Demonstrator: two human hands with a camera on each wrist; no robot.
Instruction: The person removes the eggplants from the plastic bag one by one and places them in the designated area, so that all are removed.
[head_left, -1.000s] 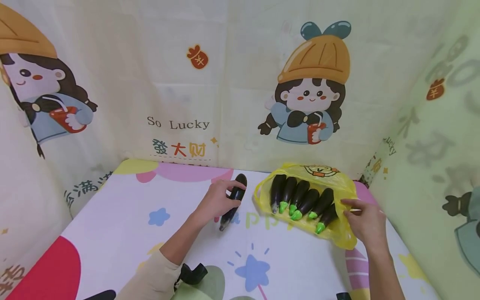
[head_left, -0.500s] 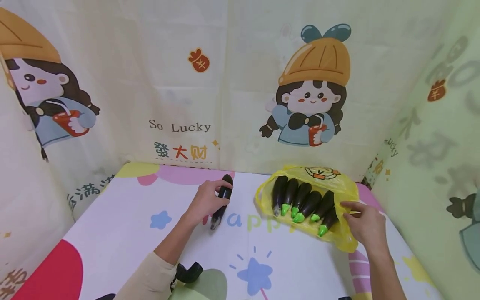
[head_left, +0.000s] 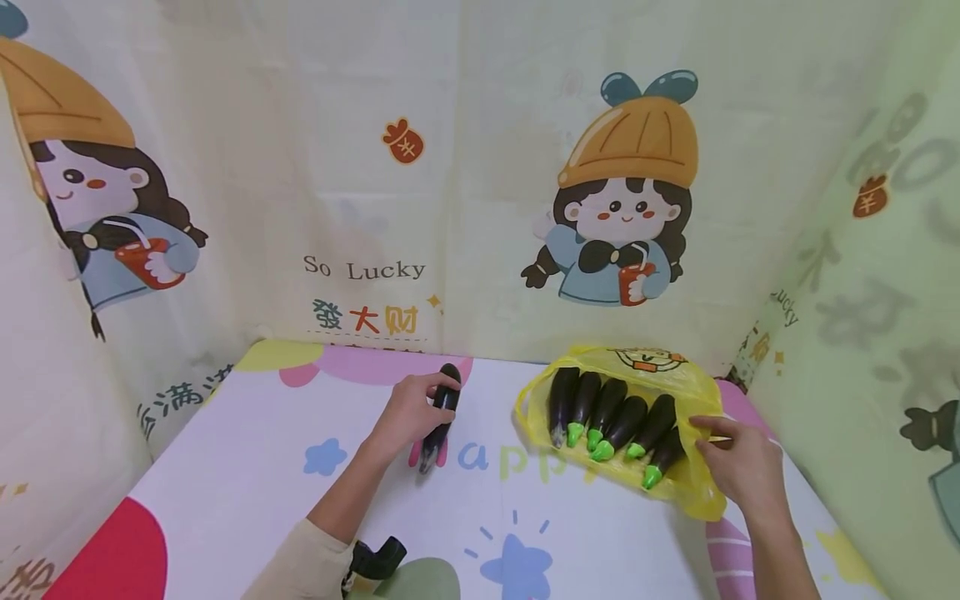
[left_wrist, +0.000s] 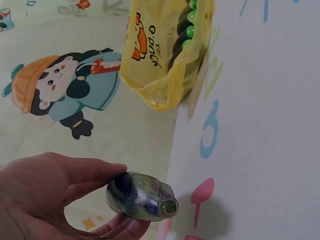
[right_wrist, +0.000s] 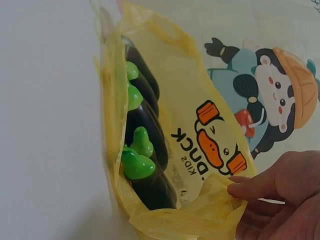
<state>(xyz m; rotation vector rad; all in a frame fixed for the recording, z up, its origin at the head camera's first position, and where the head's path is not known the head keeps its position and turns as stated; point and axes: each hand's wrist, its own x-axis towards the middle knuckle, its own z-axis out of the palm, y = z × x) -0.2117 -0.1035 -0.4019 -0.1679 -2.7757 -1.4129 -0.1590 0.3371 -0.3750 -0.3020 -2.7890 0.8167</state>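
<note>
My left hand (head_left: 411, 411) grips a dark eggplant (head_left: 448, 398) by its sides, thumb and fingers around its middle. In the left wrist view its greyish-green stem end (left_wrist: 150, 200) points out of the hand, and a shadow lies on the table beside it. Farther right lies a yellow plastic bag (head_left: 697, 392), its mouth facing me. Several eggplants (head_left: 606, 407) lie in a row inside, most with bright green stem ends; the leftmost ends in grey. At the bag's right edge my right hand (head_left: 746, 467) pinches the plastic between thumb and fingers (right_wrist: 250, 187).
A printed white cloth (head_left: 420, 517) covers the table. Printed curtains (head_left: 480, 208) hang behind and at both sides, close to the bag's back. A black wrist mount (head_left: 378, 557) sits by the left sleeve (head_left: 307, 560).
My left hand has carried the eggplant leftwards, away from the bag. The right hand keeps its hold at the bag's edge. The head view has tilted up slightly.
</note>
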